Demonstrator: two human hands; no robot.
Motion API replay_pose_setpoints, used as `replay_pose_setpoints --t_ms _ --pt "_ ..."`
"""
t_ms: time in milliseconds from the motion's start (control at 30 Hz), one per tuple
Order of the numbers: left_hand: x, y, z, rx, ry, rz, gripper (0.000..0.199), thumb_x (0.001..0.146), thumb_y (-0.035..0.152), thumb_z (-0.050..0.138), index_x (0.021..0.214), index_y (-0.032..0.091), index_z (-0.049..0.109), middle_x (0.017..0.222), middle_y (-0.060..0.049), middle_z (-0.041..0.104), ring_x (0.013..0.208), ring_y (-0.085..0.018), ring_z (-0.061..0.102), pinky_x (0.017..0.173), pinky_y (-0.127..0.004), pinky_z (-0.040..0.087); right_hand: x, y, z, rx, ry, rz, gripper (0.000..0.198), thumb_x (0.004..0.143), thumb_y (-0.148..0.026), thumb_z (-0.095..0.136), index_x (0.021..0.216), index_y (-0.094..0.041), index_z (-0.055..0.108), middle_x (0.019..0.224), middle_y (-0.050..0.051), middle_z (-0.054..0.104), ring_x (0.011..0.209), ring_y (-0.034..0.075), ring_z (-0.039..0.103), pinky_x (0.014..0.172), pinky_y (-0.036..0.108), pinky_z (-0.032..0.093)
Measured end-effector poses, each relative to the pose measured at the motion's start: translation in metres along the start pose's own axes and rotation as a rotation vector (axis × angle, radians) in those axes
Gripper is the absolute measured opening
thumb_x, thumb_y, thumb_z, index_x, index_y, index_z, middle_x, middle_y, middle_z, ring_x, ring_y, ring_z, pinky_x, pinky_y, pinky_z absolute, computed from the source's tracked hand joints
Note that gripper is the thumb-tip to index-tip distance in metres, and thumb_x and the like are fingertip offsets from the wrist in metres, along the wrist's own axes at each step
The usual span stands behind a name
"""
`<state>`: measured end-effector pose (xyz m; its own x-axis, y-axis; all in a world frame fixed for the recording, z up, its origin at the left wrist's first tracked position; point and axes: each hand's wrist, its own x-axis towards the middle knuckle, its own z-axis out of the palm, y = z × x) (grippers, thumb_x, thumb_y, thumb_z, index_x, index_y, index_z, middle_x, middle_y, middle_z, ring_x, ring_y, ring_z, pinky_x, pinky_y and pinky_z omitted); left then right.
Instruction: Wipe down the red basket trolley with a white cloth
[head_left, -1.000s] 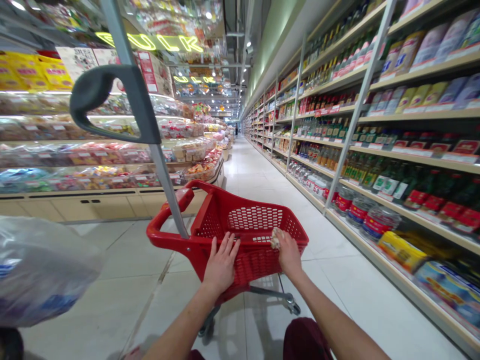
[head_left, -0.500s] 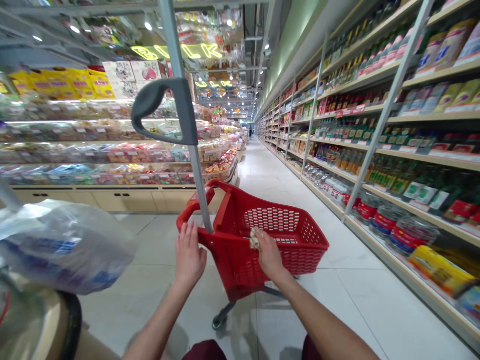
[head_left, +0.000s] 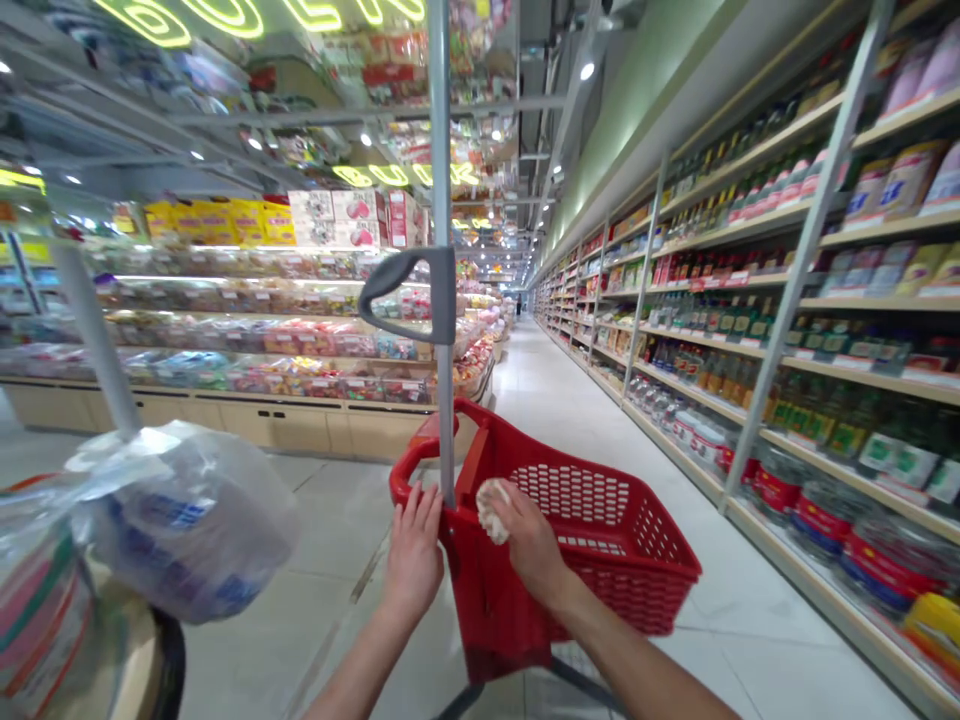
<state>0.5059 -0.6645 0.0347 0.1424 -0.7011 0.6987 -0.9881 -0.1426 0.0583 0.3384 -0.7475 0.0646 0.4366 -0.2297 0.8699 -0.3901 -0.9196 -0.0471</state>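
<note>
I have a pale tiled floor (head_left: 247,660) on my feed, running beneath and around the red cart (head_left: 487,600), my reference for every position. Stocked shelving (head_left: 814,230) with bottles and jars stands well to the right of the cart. A tiered display (head_left: 300,432) of packaged goods, wooden at its base, lies beyond the cart and to its left. The cart's basket, with perforated walls, points right. A grey pole (head_left: 444,420) stands up at the cart's left end, bearing a dark grey looped handle (head_left: 442,300). Left of the cart, apart from it, I log a translucent plastic bag (head_left: 195,520).

Left hand (head_left: 415,550): fingers nearly straight, laid over the cart's rim just left of the pole; thumb hidden, so I cannot tell whether it grips. Right hand (head_left: 534,540): fingers pinching a crumpled off-white cloth (head_left: 491,510) at the cart's upper rim, just right of the pole; pressure unreadable.
</note>
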Motion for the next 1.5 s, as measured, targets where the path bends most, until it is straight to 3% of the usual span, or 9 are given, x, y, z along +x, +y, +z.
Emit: replay_pose_setpoints --t_ms 133,233,433,600,833,1033,1200,1367,1500 --pt "0.004 -0.002 0.004 0.005 -0.015 -0.011 0.061 0.061 -0.006 0.03 0.117 0.011 0.048 0.128 -0.008 0.046 0.128 -0.024 0.025 0.102 -0.045 0.031 0.152 -0.027 -0.033 -0.018 0.271 -0.222 0.036 0.087 -0.013 0.035 0.121 -0.017 0.047 0.132 0.008 0.039 0.126 0.018 0.027 0.103 0.038 0.03" --pt "0.005 -0.004 0.0 -0.01 -0.067 -0.001 0.063 0.06 -0.006 0.03 0.119 0.011 0.047 0.13 -0.007 0.044 0.128 -0.023 0.024 0.102 -0.044 0.031 0.185 -0.026 -0.035 -0.067 0.178 -0.474 0.034 0.09 -0.013 0.031 0.118 -0.015 0.049 0.131 0.004 0.041 0.13 0.017 0.017 0.106 0.039 0.023" --pt "0.009 -0.004 -0.008 -0.016 -0.148 0.025 0.066 0.059 -0.005 0.031 0.122 0.009 0.044 0.131 -0.008 0.042 0.129 -0.024 0.021 0.104 -0.044 0.028 0.111 -0.007 0.0 -0.11 -0.074 -0.763 0.029 0.088 -0.012 0.035 0.106 -0.014 0.057 0.121 0.005 0.053 0.126 0.017 0.027 0.105 0.037 0.028" --pt "0.009 -0.005 -0.011 -0.021 -0.167 0.035 0.07 0.057 -0.005 0.032 0.125 0.011 0.04 0.135 -0.007 0.037 0.13 -0.023 0.018 0.104 -0.045 0.026 0.141 -0.012 -0.008 -0.037 0.017 -0.56 0.029 0.088 -0.011 0.036 0.108 -0.014 0.056 0.129 0.007 0.045 0.129 0.017 0.02 0.106 0.042 0.024" --pt "0.005 -0.009 -0.016 0.002 -0.205 0.098 0.071 0.056 -0.005 0.031 0.125 0.011 0.041 0.134 -0.008 0.038 0.129 -0.023 0.018 0.104 -0.045 0.027 0.072 -0.008 0.01 -0.025 -0.17 -0.679 0.032 0.086 -0.011 0.037 0.115 -0.014 0.051 0.126 0.006 0.049 0.126 0.017 0.028 0.104 0.039 0.028" --pt "0.004 -0.015 -0.01 0.005 -0.155 0.103 0.077 0.052 -0.006 0.03 0.127 0.013 0.038 0.136 -0.006 0.035 0.129 -0.021 0.017 0.104 -0.044 0.027 0.113 -0.017 0.001 -0.104 0.025 -0.453 0.033 0.087 -0.012 0.036 0.116 -0.016 0.051 0.132 0.007 0.042 0.13 0.018 0.019 0.105 0.043 0.024" --pt "0.003 -0.021 -0.008 -0.031 -0.128 0.154 0.079 0.051 -0.006 0.031 0.127 0.016 0.038 0.134 -0.005 0.039 0.129 -0.02 0.018 0.103 -0.044 0.029 0.058 -0.011 0.013 -0.091 -0.146 -0.626 0.031 0.087 -0.014 0.039 0.114 -0.016 0.052 0.124 0.005 0.051 0.126 0.016 0.029 0.102 0.039 0.032" --pt "0.0 -0.028 -0.019 -0.077 -0.15 0.196 0.078 0.052 -0.007 0.03 0.126 0.015 0.039 0.133 -0.007 0.04 0.129 -0.019 0.02 0.103 -0.044 0.03 0.045 -0.017 0.018 -0.1 -0.068 -0.418 0.03 0.087 -0.015 0.037 0.111 -0.018 0.055 0.127 0.005 0.048 0.122 0.019 0.035 0.1 0.041 0.034" --pt "-0.002 -0.031 -0.032 -0.126 -0.209 0.254 0.075 0.055 -0.007 0.03 0.127 0.015 0.036 0.135 -0.006 0.037 0.13 -0.019 0.017 0.104 -0.044 0.028 -0.04 -0.027 0.04 -0.037 -0.203 -0.289 0.033 0.086 -0.01 0.036 0.111 -0.02 0.055 0.12 0.005 0.054 0.113 0.018 0.047 0.092 0.038 0.043"
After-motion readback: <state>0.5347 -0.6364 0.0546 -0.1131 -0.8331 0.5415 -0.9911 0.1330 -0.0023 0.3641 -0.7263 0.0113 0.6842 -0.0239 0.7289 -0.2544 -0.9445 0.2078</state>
